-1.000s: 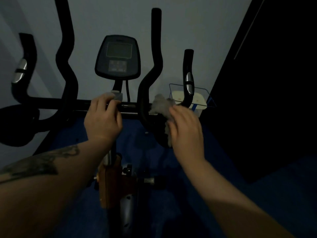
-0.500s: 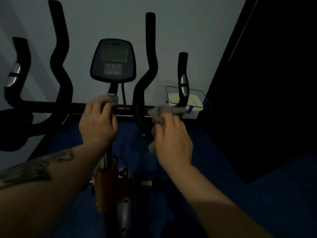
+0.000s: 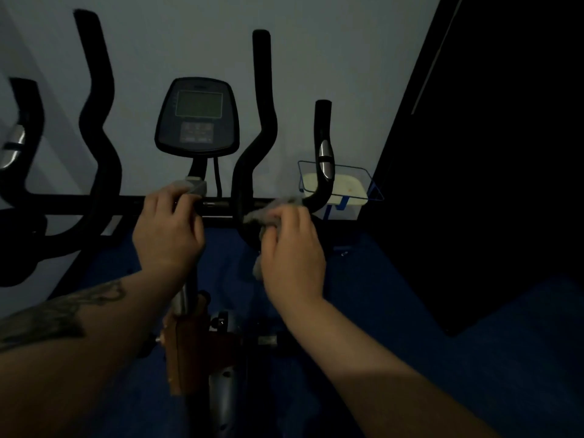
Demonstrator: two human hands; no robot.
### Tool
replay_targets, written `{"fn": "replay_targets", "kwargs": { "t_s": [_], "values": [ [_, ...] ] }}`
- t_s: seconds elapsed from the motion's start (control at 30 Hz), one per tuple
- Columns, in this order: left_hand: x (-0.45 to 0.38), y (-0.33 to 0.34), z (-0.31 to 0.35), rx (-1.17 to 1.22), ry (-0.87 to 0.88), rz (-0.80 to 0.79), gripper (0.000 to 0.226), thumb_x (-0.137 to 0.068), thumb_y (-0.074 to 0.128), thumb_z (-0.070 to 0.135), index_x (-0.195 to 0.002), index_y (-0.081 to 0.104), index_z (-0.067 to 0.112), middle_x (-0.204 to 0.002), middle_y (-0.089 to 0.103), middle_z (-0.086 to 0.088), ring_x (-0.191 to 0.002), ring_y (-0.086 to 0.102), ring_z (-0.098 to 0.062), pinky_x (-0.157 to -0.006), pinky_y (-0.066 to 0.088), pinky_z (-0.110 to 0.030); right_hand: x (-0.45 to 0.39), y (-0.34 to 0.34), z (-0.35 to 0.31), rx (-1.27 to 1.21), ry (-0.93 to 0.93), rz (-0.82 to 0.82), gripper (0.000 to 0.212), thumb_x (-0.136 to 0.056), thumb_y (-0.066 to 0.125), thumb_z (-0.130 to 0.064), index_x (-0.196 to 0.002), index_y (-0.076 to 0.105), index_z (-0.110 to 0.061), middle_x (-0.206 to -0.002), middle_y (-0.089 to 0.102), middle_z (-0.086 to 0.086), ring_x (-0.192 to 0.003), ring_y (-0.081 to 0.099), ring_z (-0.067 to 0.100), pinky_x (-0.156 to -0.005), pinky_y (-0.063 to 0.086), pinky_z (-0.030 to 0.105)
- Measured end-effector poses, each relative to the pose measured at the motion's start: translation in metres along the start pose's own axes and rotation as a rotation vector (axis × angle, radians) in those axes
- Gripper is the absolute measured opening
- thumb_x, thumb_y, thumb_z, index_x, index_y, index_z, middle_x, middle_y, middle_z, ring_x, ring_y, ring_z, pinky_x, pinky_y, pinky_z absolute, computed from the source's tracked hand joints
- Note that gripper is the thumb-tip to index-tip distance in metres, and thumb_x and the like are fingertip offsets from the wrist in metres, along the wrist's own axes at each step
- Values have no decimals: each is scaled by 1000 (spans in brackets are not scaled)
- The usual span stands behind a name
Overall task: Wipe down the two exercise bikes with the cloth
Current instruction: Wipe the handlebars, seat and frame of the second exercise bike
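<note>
An exercise bike stands right in front of me in dim light, with a black handlebar crossbar (image 3: 218,210), tall curved grips and a grey console (image 3: 196,116) on its stem. My left hand (image 3: 167,230) grips the crossbar at the centre clamp below the console. My right hand (image 3: 290,248) holds a grey cloth (image 3: 268,213) bunched against the crossbar where the right grips rise. Part of the cloth hangs down under my palm. The bike's orange frame (image 3: 189,346) shows below my arms.
A pale wall stands close behind the bike. A blue wire basket (image 3: 369,184) holding a white container sits behind the right grip. A large dark panel fills the right side. The floor is blue. More black handlebar tubes (image 3: 101,121) rise at the left.
My right hand slid the cloth leftward along the crossbar from the right grip's bend toward the inner grip. My left hand kept its hold at the centre.
</note>
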State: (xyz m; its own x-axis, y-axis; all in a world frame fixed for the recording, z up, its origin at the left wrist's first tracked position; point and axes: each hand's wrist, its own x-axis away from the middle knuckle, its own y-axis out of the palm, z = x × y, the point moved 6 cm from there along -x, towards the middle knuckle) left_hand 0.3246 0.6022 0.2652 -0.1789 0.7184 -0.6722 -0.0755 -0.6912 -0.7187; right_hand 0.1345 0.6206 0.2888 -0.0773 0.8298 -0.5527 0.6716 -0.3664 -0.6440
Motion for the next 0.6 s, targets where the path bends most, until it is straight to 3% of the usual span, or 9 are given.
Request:
{"fn": "replay_targets", "kwargs": {
  "t_s": [0.1,0.17,0.27,0.43,0.6],
  "values": [
    [0,0,0,-12,11,-1,29,-80,66,8,-108,64,4,-120,57,-19,-107,48,-39,-71,45,-45,26,-4,4,141,-164,-10,11,-83,54,-14,-94,51,-14,-89,55,4,-73,54,19,-50,43,30],
    [0,0,0,-16,13,3,29,-80,66,8,-108,64,4,-121,56,-19,-108,47,-39,-71,46,-45,9,-7,11,362,-360,-16,30,-69,71,-9,-92,51,-12,-83,54,6,-68,52,22,-51,33,30],
    [0,-1,1,0,12,20,28,-81,65,8,-108,64,5,-120,57,-19,-107,47,-38,-71,45,-45,-20,-23,25,462,-280,48,32,-62,80,-5,-88,61,-11,-84,57,7,-73,52,23,-58,30,30],
    [1,1,-1,0,21,30,25,-84,58,13,-108,64,6,-119,57,-19,-107,48,-38,-71,45,-45,35,-25,28,426,-268,6,22,-65,79,-10,-81,66,-15,-80,57,4,-70,51,21,-56,33,30],
    [0,0,0,16,12,25,28,-82,64,10,-109,63,4,-118,57,-20,-107,48,-39,-71,46,-46,-33,-44,39,331,-73,97,15,-72,75,-16,-87,72,-17,-85,58,4,-83,54,25,-68,28,29]
  ]
}}
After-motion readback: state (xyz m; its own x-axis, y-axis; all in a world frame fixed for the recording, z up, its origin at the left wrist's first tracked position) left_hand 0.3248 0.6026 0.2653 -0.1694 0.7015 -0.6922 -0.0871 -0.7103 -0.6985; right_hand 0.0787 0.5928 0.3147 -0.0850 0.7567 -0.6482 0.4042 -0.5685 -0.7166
